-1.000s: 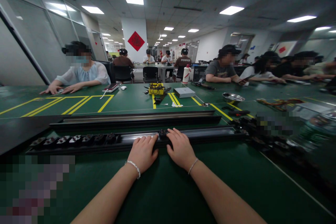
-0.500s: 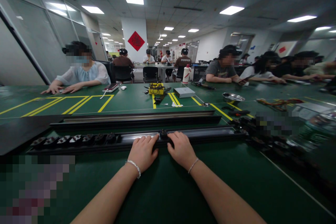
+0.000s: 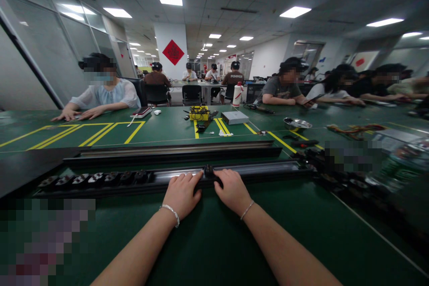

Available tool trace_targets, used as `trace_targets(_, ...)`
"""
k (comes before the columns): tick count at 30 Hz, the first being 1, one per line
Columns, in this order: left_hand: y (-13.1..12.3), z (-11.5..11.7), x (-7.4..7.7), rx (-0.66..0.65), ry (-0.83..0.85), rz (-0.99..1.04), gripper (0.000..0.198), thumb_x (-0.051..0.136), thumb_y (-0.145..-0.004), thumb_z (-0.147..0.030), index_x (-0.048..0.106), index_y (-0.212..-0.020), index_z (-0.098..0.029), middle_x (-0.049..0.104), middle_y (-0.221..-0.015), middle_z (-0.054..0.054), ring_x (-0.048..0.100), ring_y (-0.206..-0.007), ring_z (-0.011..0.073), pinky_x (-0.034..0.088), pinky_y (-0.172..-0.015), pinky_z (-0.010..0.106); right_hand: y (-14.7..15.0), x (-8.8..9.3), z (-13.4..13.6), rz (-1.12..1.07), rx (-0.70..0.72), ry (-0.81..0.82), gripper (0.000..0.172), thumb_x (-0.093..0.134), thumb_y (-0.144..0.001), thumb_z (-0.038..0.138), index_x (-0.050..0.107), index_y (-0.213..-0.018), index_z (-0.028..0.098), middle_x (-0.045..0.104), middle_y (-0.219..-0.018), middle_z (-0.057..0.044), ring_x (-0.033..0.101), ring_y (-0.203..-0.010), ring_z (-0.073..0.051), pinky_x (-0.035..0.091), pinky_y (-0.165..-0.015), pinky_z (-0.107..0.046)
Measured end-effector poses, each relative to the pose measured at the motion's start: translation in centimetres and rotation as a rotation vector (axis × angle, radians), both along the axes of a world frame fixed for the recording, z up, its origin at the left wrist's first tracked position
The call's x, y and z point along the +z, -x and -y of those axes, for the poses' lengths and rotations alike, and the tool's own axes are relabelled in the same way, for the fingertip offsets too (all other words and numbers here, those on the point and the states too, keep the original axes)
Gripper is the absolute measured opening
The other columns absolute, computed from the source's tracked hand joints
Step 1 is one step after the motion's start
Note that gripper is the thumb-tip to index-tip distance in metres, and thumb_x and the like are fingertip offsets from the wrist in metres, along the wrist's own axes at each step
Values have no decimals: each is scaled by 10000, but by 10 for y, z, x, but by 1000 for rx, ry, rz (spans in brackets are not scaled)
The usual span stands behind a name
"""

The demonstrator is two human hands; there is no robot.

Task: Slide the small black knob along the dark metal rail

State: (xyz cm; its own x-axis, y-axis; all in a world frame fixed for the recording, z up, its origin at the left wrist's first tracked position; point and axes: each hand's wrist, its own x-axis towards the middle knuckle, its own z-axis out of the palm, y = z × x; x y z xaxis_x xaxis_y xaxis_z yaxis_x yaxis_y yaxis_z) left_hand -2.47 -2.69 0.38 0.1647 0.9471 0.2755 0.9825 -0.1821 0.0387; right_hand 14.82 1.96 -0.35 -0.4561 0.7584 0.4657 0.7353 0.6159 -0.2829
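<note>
A long black channel with a shiny metal inside, a rail-like housing (image 3: 261, 170), lies across the table before me. At its middle sits a small black socket-like module (image 3: 208, 170). My left hand (image 3: 182, 191) presses its index fingertip to the module's left side, the other fingers bent over the channel. From the right, my right hand (image 3: 233, 190) has its curled fingertips against the same module; its thumb is at the channel's near edge. Several similar modules (image 3: 110, 178) stand in a row in the channel's left end, some with pale metal parts on top.
A second black channel (image 3: 174, 151) lies just behind. More black parts (image 3: 358, 185) are piled at the right by a plastic bottle (image 3: 407, 161). Farther back are a metal bowl (image 3: 297, 123), a grey box (image 3: 234, 118) and a yellow box with cables (image 3: 199, 113). People sit around the table.
</note>
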Motion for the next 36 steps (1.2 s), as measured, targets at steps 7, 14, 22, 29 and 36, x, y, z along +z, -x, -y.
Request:
trace_targets(7, -1, 0, 0, 7, 4, -3, 501, 451, -775, -329, 359, -1267, -302, 581, -1061, 15, 493, -978, 206, 322, -810, 356, -4, 10, 4, 27, -71, -79, 261, 555, -745, 238, 626, -996, 240, 571, -877, -42, 451, -898, -201, 343, -801, -330)
trace_targets(14, -2, 1, 4, 14, 26, 1, 513, 449, -772, -331, 351, -1274, -299, 581, -1039, 23, 488, -975, 211, 321, -808, 359, -13, 12, -3, 71, -31, -23, 299, 555, -762, 281, 623, -1053, 269, 519, -845, -40, 434, -835, -178, 370, -777, -299)
trace_targets(22, -4, 1, 5, 25, 42, 2, 521, 449, -770, -332, 344, -1280, -312, 580, -1028, 28, 489, -980, 219, 322, -816, 368, -16, 9, -4, 34, -18, -27, 298, 567, -754, 264, 621, -1047, 254, 521, -868, -42, 445, -847, -182, 390, -792, -314)
trace_targets(29, -5, 1, 4, 30, 20, -7, 516, 449, -768, -324, 346, -1273, -311, 583, -1034, 27, 491, -970, 225, 323, -808, 374, -14, 9, -5, 7, 13, -33, 264, 561, -745, 233, 629, -1000, 230, 560, -919, -45, 456, -881, -188, 383, -820, -329)
trace_targets(36, -7, 1, 1, 8, -20, -3, 520, 462, -754, -277, 360, -1263, -282, 515, -1196, 39, 456, -1060, 219, 303, -894, 379, -11, 5, -5, -32, 49, -46, 247, 542, -744, 188, 629, -976, 196, 595, -942, -45, 470, -904, -187, 379, -840, -329)
